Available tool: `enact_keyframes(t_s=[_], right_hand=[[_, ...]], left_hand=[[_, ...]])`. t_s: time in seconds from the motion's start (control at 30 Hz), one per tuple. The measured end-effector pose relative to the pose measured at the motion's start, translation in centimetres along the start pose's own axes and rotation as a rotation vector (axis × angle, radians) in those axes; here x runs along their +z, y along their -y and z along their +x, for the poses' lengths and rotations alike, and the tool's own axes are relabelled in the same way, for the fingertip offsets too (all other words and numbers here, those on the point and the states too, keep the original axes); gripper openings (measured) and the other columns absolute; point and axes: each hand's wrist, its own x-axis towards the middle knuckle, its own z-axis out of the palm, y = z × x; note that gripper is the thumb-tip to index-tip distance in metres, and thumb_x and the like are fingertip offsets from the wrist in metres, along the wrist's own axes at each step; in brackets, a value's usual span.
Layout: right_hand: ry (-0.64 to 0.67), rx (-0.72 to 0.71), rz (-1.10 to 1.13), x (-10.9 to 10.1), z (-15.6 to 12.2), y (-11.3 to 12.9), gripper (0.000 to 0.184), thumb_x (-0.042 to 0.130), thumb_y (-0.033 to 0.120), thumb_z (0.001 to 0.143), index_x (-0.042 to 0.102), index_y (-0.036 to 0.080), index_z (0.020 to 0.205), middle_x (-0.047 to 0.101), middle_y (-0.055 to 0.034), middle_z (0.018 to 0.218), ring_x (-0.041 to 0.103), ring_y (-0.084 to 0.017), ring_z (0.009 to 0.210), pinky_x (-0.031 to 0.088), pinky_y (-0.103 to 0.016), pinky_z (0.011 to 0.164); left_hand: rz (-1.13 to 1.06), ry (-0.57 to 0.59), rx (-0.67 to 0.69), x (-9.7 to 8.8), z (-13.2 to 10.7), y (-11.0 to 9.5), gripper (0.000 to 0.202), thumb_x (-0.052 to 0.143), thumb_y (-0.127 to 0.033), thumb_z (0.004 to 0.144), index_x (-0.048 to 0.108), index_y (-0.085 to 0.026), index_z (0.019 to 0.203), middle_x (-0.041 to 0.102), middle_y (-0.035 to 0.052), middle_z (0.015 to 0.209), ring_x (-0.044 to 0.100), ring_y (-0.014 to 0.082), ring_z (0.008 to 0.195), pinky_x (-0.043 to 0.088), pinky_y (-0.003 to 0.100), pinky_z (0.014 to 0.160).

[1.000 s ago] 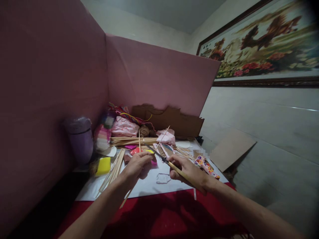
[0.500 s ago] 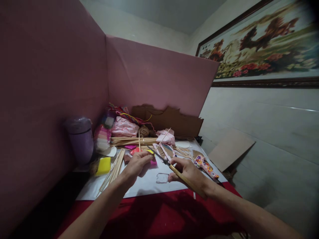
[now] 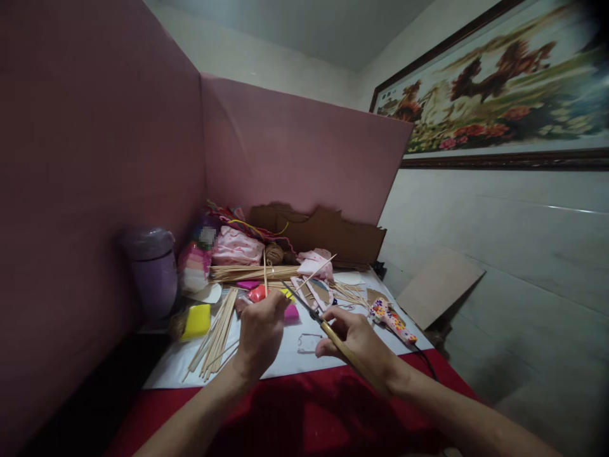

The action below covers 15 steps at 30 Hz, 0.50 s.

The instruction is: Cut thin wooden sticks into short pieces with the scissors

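My left hand (image 3: pixel 261 330) is closed around a thin wooden stick (image 3: pixel 311 275), which slants up to the right from its fingers. The stick's other end comes out below the hand on the left. In my right hand (image 3: pixel 354 339) is a pair of scissors (image 3: pixel 335 336) with gold-coloured handles. Its dark blades point up and left, close to the stick just beyond my left fingertips; I cannot tell whether they touch. Another stick (image 3: pixel 265 270) rises behind my left hand, its lower end hidden.
Loose sticks (image 3: pixel 221 330) lie left on white paper (image 3: pixel 280 362) over a red cloth (image 3: pixel 238 416). Behind are a stick bundle (image 3: pixel 238 273), twine (image 3: pixel 274 252) and cardboard (image 3: pixel 333 231). A purple lidded container (image 3: pixel 155 279), yellow packet (image 3: pixel 196 322) and flower-patterned glue gun (image 3: pixel 387 315) flank them.
My left hand has turned and come slightly lower and nearer, showing its back. The slanted stick has shifted, its far tip now farther right. My right hand still holds the scissors.
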Motion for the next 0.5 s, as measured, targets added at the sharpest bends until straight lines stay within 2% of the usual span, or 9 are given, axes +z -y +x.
enact_keyframes(t_s=[0.13,0.3,0.43,0.5], right_hand=[[0.004,-0.031,-0.011,0.4,-0.3,-0.3,0.037,0.077,0.038,0.060,0.048,0.019,0.074,0.044,0.0084,0.051,0.036,-0.008,0.050,0.028,-0.020,0.046],[0.039,-0.099,-0.006,0.2,-0.3,-0.9,0.039,0.076,0.041,0.062,0.048,0.019,0.078,0.043,0.0088,0.052,0.035,-0.008,0.049,0.027,-0.020,0.047],[0.034,-0.192,-0.076,-0.5,0.0,-1.7,0.043,0.080,0.038,0.056,0.051,0.018,0.081,0.031,0.0108,0.051,0.025,-0.007,0.049,0.020,-0.021,0.045],[0.034,-0.205,-0.098,-0.7,0.0,-1.9,0.042,0.080,0.036,0.057,0.052,0.018,0.083,0.031,0.0108,0.051,0.024,-0.007,0.049,0.020,-0.021,0.045]], left_hand=[[-0.449,0.160,-0.262,-0.6,0.5,-0.6,0.029,0.052,-0.032,0.076,0.040,-0.018,0.054,0.040,-0.0039,0.045,0.034,0.0071,0.043,0.025,0.020,0.044],[-0.854,0.429,-0.662,-1.4,1.3,-0.7,0.029,0.065,-0.032,0.060,0.040,-0.019,0.056,0.036,-0.0075,0.035,0.016,0.0024,0.030,0.007,0.018,0.034],[-1.021,0.663,-0.802,-2.0,1.6,-0.4,0.035,0.070,-0.027,0.053,0.036,-0.019,0.054,0.034,-0.0090,0.032,0.012,0.0008,0.029,0.006,0.017,0.032],[-1.013,0.677,-0.783,-1.9,1.6,-0.6,0.033,0.070,-0.029,0.056,0.038,-0.019,0.055,0.034,-0.0087,0.032,0.012,0.0012,0.028,0.006,0.018,0.031]])
